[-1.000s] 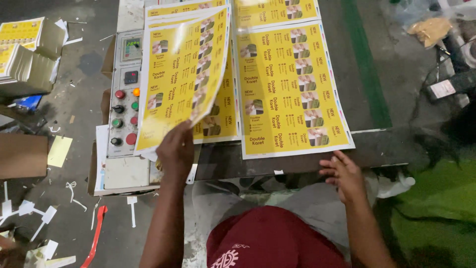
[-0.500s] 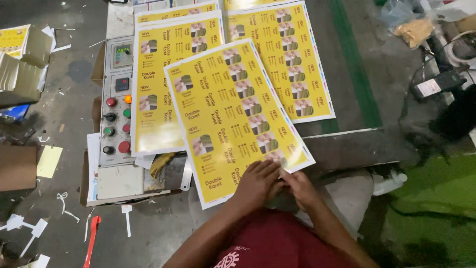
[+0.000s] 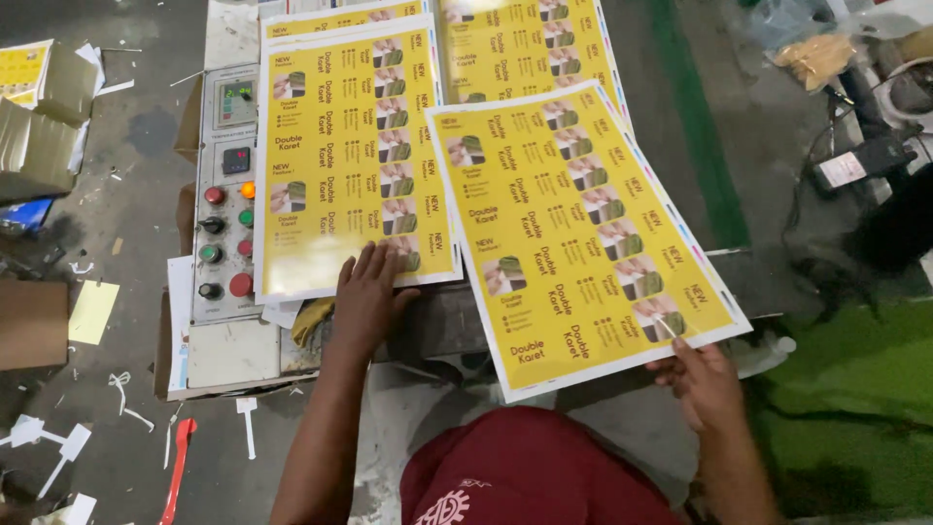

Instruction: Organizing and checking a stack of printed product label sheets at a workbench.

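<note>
Yellow printed sheet (image 3: 583,228) pinched at its near right corner by right hand (image 3: 705,384); left hand (image 3: 367,297), fingers spread, should press the left stack (image 3: 345,156) flat.

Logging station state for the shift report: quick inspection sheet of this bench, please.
Surface: grey machine bed, mostly covered by sheets.
Job's things: tilted yellow printed sheet overhanging the front edge; flat yellow sheet at left; more sheets behind.
Clutter: paper offcuts and a red strip on the floor.
Hands: left hand flat on the flat sheet's lower edge; right hand pinching the tilted sheet's corner.
Cables: black cables at right.
Surroundings: control panel with coloured buttons; stacked cartons; green floor.
</note>
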